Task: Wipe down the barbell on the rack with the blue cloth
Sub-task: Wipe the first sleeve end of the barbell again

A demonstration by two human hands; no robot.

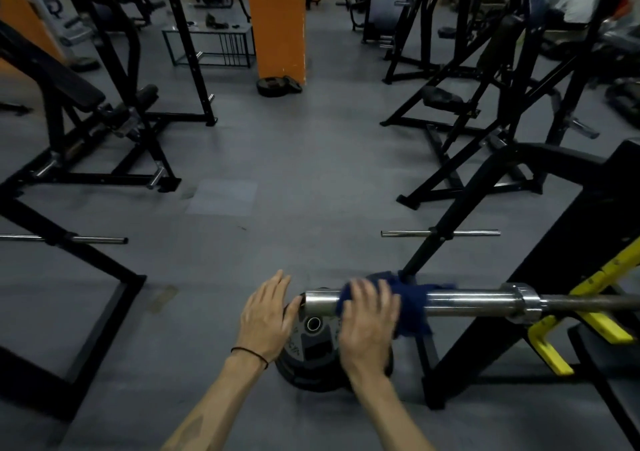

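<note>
I see one rack (540, 242), one barbell (467, 300) resting on it, one weight plate (311, 350) below, lettering unreadable. One blue cloth (412, 306) on sleeve, right hand (369, 322) fingers wrapped over it. Left hand (265, 315) flat, fingers straight.

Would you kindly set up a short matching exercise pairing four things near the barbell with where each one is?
1. blue cloth
2. left hand
3. weight plate
4. right hand

A. on the floor under the sleeve
B. at the sleeve's end
C. pressing on the cloth
D. draped over the barbell sleeve

Pairs: 1-D, 2-B, 3-A, 4-C
</note>
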